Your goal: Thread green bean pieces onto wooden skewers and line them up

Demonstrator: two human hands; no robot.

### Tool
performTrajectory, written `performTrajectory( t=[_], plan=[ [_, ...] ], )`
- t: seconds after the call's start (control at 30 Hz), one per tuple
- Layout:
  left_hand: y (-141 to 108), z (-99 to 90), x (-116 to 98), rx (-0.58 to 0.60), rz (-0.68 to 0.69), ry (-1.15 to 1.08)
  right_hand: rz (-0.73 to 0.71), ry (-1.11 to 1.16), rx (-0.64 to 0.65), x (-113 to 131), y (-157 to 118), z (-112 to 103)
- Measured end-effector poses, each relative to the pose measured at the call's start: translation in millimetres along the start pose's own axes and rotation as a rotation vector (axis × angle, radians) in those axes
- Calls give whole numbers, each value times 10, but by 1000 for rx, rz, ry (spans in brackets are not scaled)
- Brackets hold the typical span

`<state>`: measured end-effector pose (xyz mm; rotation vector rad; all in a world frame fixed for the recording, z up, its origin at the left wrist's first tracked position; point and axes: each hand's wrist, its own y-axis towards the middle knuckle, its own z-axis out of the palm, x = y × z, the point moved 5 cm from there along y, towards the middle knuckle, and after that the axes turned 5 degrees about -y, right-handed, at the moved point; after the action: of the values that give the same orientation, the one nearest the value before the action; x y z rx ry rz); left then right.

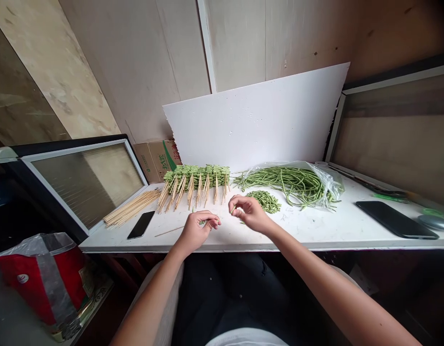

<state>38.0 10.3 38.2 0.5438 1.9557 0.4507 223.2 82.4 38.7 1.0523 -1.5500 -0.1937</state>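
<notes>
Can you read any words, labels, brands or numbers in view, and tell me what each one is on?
Cardboard box: green printing, too blurred and partly hidden to read; red plastic bag: small round white logo and printed marks, too small to read; nothing else legible.

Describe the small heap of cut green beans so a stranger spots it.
On the white table under the leaning white board, find the bagged long green beans. The small heap of cut pieces lies in front, loose, unlike the skewered rows to its left.
</notes>
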Motion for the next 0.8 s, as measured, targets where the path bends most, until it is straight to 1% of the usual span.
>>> performTrajectory(
  t=[0.07,0.13,0.2,0.3,0.37,0.43,0.53,0.63,0.73,0.8],
  plan=[
    [14,-77,70,-29,-44,-2,60,-47,-34,-106,22,-184],
    [23,-137,165,-33,-107,1,124,-214,-72,-254,17,-357],
    [27,-167,248,-23,-147,9,171,-414,-64,-439,-17,-459],
    [23,-161,302,-20,-151,31,176,-652,12,-730,-99,-479],
    [17,-137,286,-17,-131,57,172,-725,46,-885,-156,-470],
    [14,-116,250,-12,-106,89,178,-741,68,-985,-202,-471],
    [15,-109,213,-18,-72,152,185,-719,101,-1031,-235,-488],
    [18,-125,232,-38,-47,197,204,-706,118,-1017,-237,-508],
    [16,-123,275,-30,-41,212,212,-706,91,-961,-202,-527],
    [10,-108,287,-12,-43,229,210,-682,50,-886,-161,-532]
  ],
)
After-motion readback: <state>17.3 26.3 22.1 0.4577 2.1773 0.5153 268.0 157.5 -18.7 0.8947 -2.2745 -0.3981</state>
